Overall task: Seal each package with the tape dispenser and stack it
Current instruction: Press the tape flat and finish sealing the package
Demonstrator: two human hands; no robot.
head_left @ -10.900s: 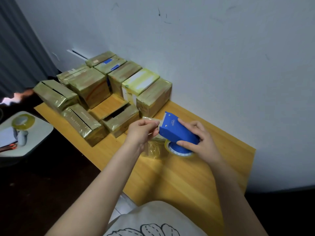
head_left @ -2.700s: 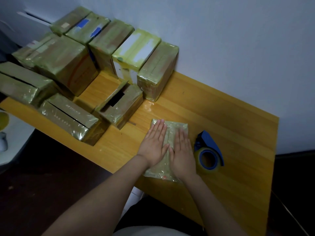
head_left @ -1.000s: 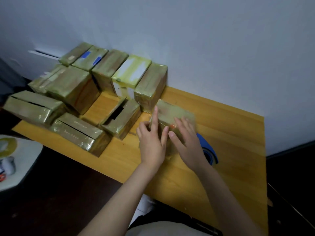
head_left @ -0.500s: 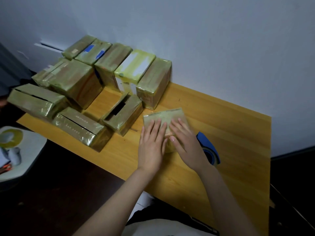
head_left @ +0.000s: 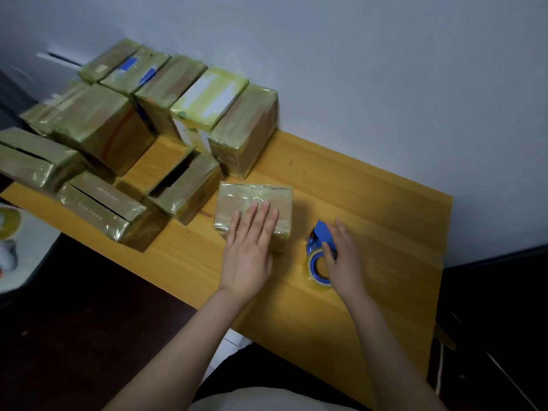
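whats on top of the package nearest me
Only the left hand, flat with straight fingers, on the package. Tape shows on its far half; the part under the hand is hidden.

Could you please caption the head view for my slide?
Left hand flat on a taped package, right hand at the blue tape dispenser.

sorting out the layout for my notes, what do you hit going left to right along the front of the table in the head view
long open box → small open box → flat package → tape dispenser
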